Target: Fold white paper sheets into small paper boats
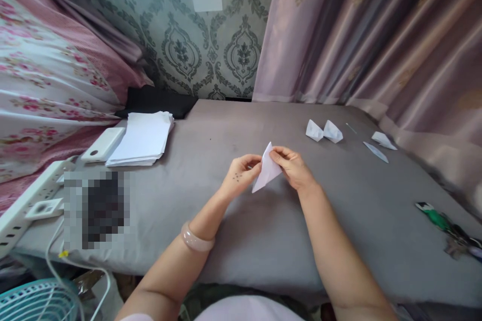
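Note:
A folded piece of white paper [268, 169], pointed at its top and at its lower left, is held up above the grey tablecloth between both hands. My left hand [241, 173] pinches its left edge, fingers curled behind. On the other side, my right hand [293, 164] grips the paper's upper right edge between thumb and fingers. Farther back on the right stand two folded paper shapes, one [314, 131] beside the other [333, 131]. Another folded paper piece [383, 140] and a narrow paper sliver [375, 152] lie to their right.
A stack of white sheets [141, 138] lies at the left beside a white box-like device [103, 144]. A power strip [33, 200] runs along the left edge, with cables hanging near a teal fan [37, 301]. Keys with a green tag [437, 218] lie at right.

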`<state>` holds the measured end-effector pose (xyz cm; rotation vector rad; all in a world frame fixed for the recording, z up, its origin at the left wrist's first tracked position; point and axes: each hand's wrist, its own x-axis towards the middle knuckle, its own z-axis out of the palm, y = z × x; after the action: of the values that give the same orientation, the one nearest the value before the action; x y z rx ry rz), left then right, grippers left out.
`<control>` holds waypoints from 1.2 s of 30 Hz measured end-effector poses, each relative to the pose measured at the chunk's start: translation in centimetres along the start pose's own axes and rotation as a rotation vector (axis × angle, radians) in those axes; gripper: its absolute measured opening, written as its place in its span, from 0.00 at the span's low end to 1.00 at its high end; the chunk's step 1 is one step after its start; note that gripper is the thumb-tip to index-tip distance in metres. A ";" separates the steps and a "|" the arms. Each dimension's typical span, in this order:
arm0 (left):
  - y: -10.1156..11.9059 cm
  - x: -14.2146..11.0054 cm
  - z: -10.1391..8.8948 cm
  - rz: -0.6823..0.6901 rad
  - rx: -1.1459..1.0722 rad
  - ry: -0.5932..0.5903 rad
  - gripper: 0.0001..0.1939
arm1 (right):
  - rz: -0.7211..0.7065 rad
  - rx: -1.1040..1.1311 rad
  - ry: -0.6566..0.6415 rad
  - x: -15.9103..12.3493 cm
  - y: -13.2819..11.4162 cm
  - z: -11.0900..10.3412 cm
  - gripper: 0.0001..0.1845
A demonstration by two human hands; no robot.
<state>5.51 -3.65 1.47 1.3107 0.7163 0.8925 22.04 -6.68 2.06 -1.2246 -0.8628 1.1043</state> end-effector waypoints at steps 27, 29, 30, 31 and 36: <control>-1.3 -0.2 -0.5 0.258 0.519 0.350 0.17 | -0.401 -0.886 0.120 -2.5 1.6 3.7 0.25; -1.2 -0.1 -0.9 0.253 0.457 0.309 0.25 | -0.409 -0.796 0.095 -2.3 1.4 3.4 0.26; -1.2 0.0 -1.1 0.259 0.421 0.277 0.27 | -0.408 -0.756 0.080 -2.2 1.3 3.2 0.26; -1.0 0.1 -1.3 0.271 0.385 0.241 0.28 | -0.404 -0.725 0.059 -2.1 1.1 3.0 0.27; -0.4 0.8 -2.1 0.245 0.179 0.071 0.22 | -0.375 -0.640 -0.121 -1.5 0.6 1.5 0.31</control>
<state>4.19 -1.95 0.87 1.5557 0.7131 1.0949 20.07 -7.66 1.76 -1.4339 -1.5446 0.6122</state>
